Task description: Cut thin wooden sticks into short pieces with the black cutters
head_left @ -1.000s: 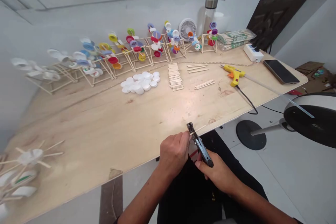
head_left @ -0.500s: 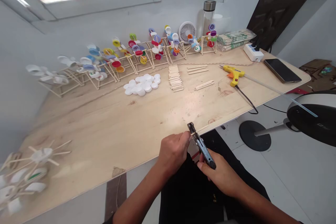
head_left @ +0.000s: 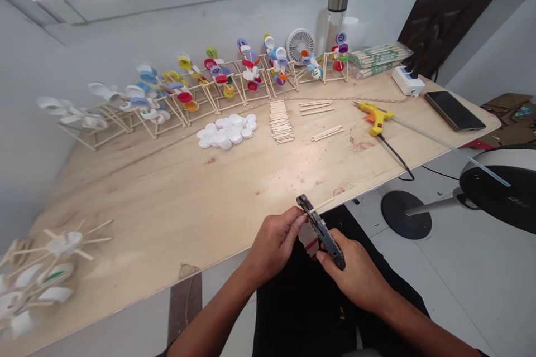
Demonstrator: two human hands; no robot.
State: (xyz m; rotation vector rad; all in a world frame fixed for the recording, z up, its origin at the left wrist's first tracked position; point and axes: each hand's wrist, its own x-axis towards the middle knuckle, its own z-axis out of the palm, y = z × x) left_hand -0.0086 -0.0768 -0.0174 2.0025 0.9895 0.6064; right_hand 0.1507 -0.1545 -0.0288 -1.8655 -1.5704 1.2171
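My right hand (head_left: 354,270) is closed around the handles of dark metal pliers (head_left: 321,231), whose jaws point up and to the left near the table's front edge. Between the fingertips of my left hand (head_left: 278,240) is the near end of a thin wooden stick (head_left: 322,206). This stick crosses the pliers close to their jaws and sticks out to the right. Beyond the hands, a stack of short wooden sticks (head_left: 281,122) lies on the table (head_left: 201,195). Several longer sticks (head_left: 327,133) lie to its right, and a pile of white bottle caps (head_left: 226,131) to its left.
A yellow glue gun (head_left: 377,117) with a cable lies at right, near a phone (head_left: 454,110) and a white power strip (head_left: 407,81). Colourful bottle-cap wheels (head_left: 220,75) on stick frames line the wall. White cap-and-stick wheels (head_left: 65,243) sit at front left. A fan (head_left: 498,184) stands right.
The pliers have turned in my right hand, showing a darker side. My left fingers have shifted slightly on the stick. The camera view has moved a little.
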